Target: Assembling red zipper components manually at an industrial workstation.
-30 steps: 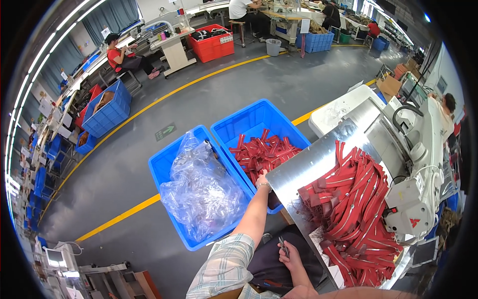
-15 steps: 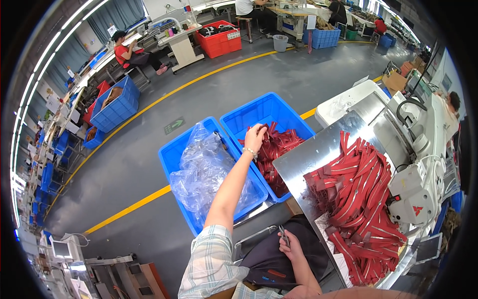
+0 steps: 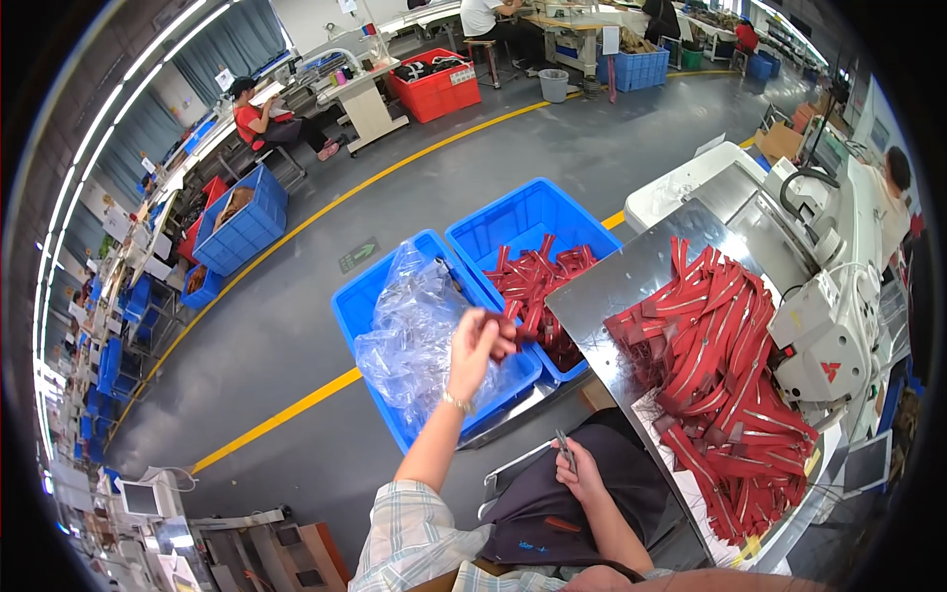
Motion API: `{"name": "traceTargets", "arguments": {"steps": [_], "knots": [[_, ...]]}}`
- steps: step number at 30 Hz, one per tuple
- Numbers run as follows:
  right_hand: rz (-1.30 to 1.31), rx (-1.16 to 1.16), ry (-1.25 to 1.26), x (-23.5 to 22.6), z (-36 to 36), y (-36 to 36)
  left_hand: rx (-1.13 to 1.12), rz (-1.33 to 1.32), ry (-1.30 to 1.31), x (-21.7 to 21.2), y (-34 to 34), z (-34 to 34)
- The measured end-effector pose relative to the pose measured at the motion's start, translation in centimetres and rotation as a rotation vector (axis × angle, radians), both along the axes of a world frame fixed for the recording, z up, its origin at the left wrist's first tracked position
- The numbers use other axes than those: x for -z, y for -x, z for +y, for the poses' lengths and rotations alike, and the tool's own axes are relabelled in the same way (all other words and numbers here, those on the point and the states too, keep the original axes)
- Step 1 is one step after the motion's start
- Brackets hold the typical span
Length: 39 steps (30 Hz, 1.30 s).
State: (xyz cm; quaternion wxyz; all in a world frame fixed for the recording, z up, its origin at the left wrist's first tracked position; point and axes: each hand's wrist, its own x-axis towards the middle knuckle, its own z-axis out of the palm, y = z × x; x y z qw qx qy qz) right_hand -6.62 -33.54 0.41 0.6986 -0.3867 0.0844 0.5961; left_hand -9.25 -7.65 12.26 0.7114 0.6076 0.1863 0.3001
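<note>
My left hand (image 3: 477, 347) is closed around a dark red zipper (image 3: 513, 328), which is partly hidden by the fingers and a little blurred. It hangs over the rims between two blue crates. Below it to the right, many red zippers (image 3: 533, 281) lie in the right crate (image 3: 472, 237). Crumpled clear plastic bags (image 3: 400, 335) fill the left crate (image 3: 347, 301). Low over my lap, my right hand (image 3: 584, 474) grips a small pair of thread snips (image 3: 565, 449), blades pointing up. A big heap of red zippers (image 3: 710, 365) covers the metal-topped table to my right.
The metal tabletop (image 3: 582, 296) overhangs the right crate's near side. A white sewing machine (image 3: 824, 340) stands beyond the zipper heap. Across the floor, a person in red (image 3: 252, 118) sits at a bench near another blue crate (image 3: 242, 227).
My left hand has come out of the right crate, back toward me and to the left, with a zipper in its fingers. My right hand still holds the snips. The view has shifted slightly.
</note>
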Motion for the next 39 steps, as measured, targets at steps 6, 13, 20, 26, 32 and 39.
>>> {"name": "traceTargets", "arguments": {"steps": [6,13,20,26,32,39], "knots": [[-0.164,0.065,0.068,-0.8,0.5,1.4,0.147,0.19,0.015,6.3,5.8,-7.7],[-0.315,0.186,0.157,-1.3,3.1,0.3,0.172,0.242,-0.364,8.1,8.1,-11.2],[-0.229,0.194,0.049,-0.5,4.5,-0.5,0.233,0.216,-0.566,8.4,8.5,-11.2],[-0.19,0.254,0.086,-0.1,4.2,0.1,0.253,0.304,-0.436,9.6,8.8,-11.9],[-0.078,0.208,0.166,0.0,2.9,1.2,0.232,0.37,-0.329,11.5,9.1,-12.3],[-0.261,0.109,0.251,-1.3,1.5,0.6,0.255,0.308,-0.609,11.2,6.5,-8.6]]}}
